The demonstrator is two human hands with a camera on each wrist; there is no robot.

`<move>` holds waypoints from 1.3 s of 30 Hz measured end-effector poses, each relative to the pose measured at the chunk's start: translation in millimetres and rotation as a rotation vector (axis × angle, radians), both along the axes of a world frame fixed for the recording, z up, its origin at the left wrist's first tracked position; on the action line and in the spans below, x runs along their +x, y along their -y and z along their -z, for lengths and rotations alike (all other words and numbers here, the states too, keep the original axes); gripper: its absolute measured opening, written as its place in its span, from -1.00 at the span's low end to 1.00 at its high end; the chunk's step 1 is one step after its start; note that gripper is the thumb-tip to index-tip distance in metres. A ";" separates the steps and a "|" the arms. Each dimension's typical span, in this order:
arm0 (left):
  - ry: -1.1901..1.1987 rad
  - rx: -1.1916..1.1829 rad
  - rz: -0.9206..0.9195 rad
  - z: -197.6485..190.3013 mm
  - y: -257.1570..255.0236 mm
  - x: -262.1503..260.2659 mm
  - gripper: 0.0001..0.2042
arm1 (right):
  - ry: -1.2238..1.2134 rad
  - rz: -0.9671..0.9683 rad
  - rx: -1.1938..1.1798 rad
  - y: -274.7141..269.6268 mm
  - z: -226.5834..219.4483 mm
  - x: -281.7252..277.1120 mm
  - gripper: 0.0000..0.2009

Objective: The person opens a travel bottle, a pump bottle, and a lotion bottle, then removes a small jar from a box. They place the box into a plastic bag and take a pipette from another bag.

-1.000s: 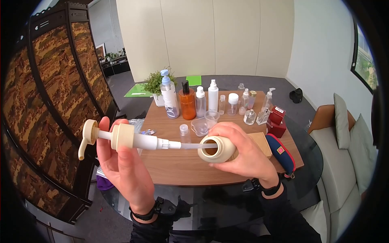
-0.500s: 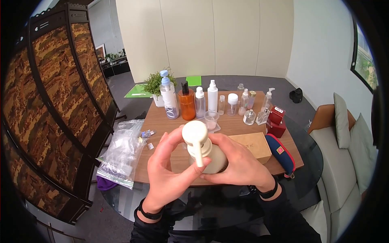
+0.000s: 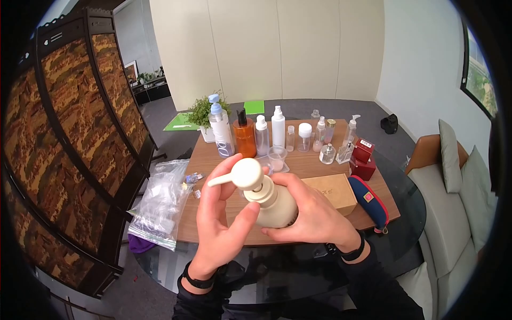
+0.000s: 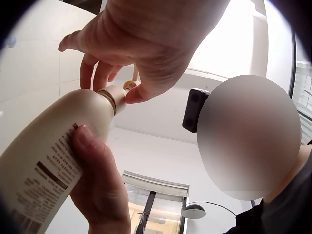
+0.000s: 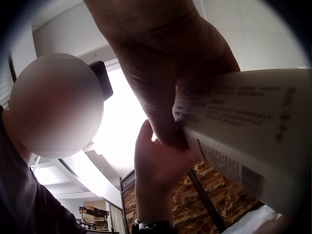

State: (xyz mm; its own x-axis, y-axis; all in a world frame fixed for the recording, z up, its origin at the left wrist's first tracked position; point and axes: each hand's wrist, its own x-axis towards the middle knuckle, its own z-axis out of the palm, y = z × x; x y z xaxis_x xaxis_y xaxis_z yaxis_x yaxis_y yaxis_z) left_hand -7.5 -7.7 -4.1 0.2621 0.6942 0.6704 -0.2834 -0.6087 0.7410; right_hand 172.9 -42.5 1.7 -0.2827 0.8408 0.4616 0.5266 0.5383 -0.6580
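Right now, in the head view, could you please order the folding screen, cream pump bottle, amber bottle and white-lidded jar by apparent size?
1. Folding screen
2. Cream pump bottle, nearest the camera
3. Amber bottle
4. White-lidded jar

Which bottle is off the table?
The cream pump bottle, held in midair; the others in view, such as the orange bottle and blue-pump bottle, stand on the table.

The pump bottle (image 3: 280, 209) is above the near part of the tabletop (image 3: 306, 167). Behind it stand bottles (image 3: 244, 140), a plant (image 3: 202, 113) behind the leftmost. A bag (image 3: 160, 200) lies left; right, a carton (image 3: 336, 193), then a pouch (image 3: 369, 202).
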 end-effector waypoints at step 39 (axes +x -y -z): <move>0.070 -0.058 -0.021 2.5 -0.4 2.2 -0.23 | -0.005 -0.006 0.027 -1.2 2.7 -1.5 -0.28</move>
